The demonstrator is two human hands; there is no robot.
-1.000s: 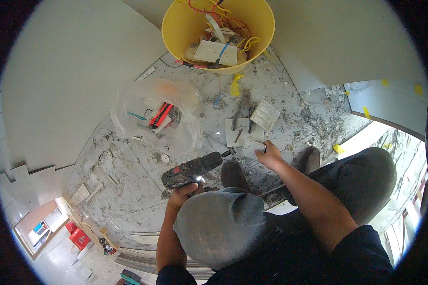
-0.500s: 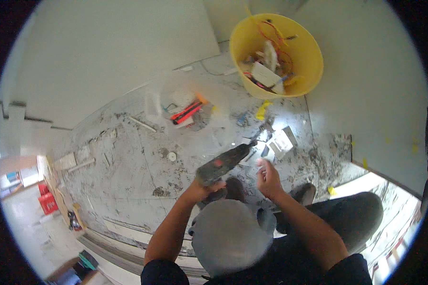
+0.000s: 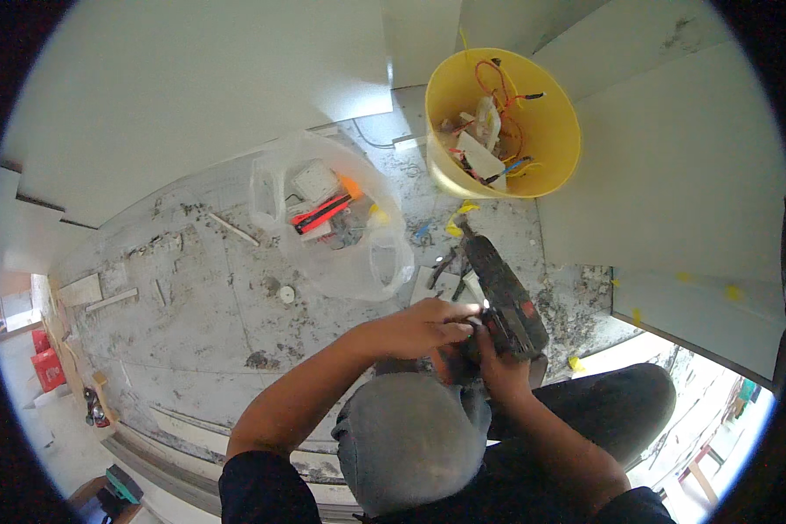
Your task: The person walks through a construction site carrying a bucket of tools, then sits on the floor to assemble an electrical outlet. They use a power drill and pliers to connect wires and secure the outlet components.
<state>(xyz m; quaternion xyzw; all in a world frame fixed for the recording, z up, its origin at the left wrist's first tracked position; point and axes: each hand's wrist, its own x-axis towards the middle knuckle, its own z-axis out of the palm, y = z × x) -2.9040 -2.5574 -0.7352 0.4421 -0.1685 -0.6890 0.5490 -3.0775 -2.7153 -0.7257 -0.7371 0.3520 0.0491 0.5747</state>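
Observation:
My right hand (image 3: 502, 371) grips a dark cordless drill (image 3: 508, 293), its chuck end aimed up and away toward the yellow bucket. Close beside the drill's body, my left hand (image 3: 424, 327) reaches in from the left with fingers pinched together. Something small and pale may be between them, but I cannot make it out. Partly behind the drill, white pieces (image 3: 437, 286) lie on the floor with a dark slim tool (image 3: 444, 265). To the left a clear plastic bag (image 3: 341, 275) holds a red-and-black tool (image 3: 323, 214) and a white square plate (image 3: 315, 182).
A yellow bucket (image 3: 555, 122) with wires and white scraps stands at the far right. Pale panels (image 3: 218, 79) rise behind, and another panel (image 3: 672, 201) stands at right. The dirty floor holds a white disc (image 3: 287, 294), a thin strip (image 3: 233, 229) and a yellow scrap (image 3: 456, 223).
The drill has passed from my left hand to my right and moved rightward. My left hand has come across to its side. The view has shifted slightly.

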